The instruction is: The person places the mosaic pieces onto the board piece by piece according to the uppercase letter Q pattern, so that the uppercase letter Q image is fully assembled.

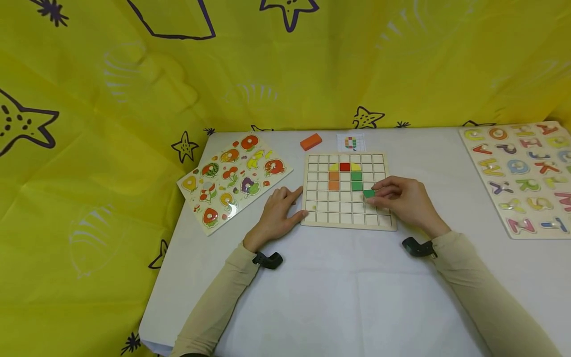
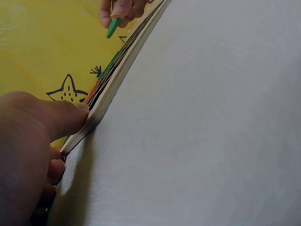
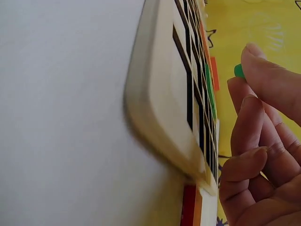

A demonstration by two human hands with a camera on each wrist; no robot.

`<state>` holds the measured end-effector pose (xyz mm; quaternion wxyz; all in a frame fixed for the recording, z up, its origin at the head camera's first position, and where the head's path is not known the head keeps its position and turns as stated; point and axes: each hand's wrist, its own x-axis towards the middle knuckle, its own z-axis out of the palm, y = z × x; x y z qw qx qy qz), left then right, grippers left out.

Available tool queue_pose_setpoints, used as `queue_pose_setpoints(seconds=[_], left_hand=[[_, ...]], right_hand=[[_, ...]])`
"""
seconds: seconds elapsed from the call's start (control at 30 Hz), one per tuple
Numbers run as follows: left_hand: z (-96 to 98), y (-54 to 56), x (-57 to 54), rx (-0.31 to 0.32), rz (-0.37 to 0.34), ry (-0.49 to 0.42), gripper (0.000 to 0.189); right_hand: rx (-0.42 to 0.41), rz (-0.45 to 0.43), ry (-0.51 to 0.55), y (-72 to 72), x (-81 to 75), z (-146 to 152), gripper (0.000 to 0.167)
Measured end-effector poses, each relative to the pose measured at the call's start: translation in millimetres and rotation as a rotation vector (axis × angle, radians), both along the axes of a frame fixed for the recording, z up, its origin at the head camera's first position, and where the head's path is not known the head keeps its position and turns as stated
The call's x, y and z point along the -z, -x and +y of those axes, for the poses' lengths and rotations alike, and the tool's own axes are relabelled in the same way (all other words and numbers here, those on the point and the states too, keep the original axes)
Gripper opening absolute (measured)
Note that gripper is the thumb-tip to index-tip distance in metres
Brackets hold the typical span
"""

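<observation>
Between the thumb and fingertips of my right hand is a small green square tile. It is held over the right part of a wooden grid board, and the right wrist view shows the tile's green edge above the board's level. My left hand rests at the board's left edge, thumb near the lower corner and index finger higher up, spread apart. Set in the grid are two yellow corner pieces, a red tile, two orange tiles and two green tiles, forming an arch.
Behind the board lie an orange block and a pattern card with a coloured figure. A fruit puzzle board is at left, a letter puzzle board at right. A yellow patterned cloth hangs behind the white table.
</observation>
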<state>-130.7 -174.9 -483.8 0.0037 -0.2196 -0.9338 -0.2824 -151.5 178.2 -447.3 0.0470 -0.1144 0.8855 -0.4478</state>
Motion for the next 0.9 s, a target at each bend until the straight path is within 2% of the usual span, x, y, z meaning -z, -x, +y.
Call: queue_pose_setpoints(seconds=[0.33,0.63,0.9], left_hand=[[-0.4,-0.1,1.4,0.006,0.013,-0.013,0.069],[-1.0,-0.6,1.8,0.008,0.02,-0.021,0.069],[-1.1,0.8,2.0,0.008,0.008,-0.012,0.069]], right_hand=[[-0.064,-0.024,0.024,8.5,4.7,-23,0.03],[-0.114,0.001,-0.007,19.1,7.1,-45,0.029],[-0.131,-0.023,-0.047,25.5,7.4,-68,0.029]])
